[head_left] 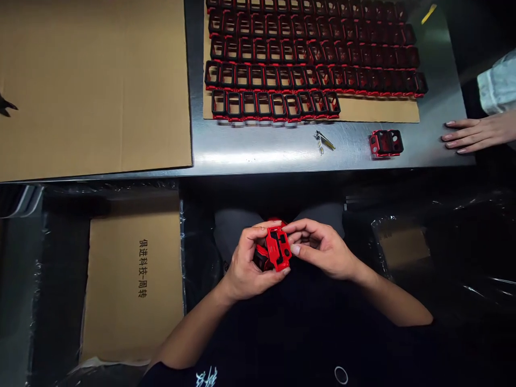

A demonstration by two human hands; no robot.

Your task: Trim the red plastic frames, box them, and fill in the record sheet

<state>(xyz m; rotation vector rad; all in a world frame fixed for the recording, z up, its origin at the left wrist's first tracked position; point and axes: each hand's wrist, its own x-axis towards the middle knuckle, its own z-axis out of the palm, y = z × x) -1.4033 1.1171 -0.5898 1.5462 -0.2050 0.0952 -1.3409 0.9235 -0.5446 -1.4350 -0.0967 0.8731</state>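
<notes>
Over my lap, my left hand [250, 263] is closed around a red and black plastic frame [278, 248], like a small camera housing. Its flat red face, with dark cut-outs and a round black spot, is turned up toward me. My left thumb presses along the lower edge and the fingers lie on the upper edge. At the frame's right side is my right hand [324, 250], fingers curled, its index fingertip on the upper corner and its thumb tip at the side edge. Part of the frame is covered by the left fingers.
Rows of similar frames [264, 104] stand on cardboard [374, 109] on the metal table [258, 150]. Nearby lie a nail clipper-like tool [324, 141] and two more frames [386, 143]. Another person's hand [479, 133] rests at the right. Cardboard sheet [97, 86] covers the left; a carton [133, 279] sits below.
</notes>
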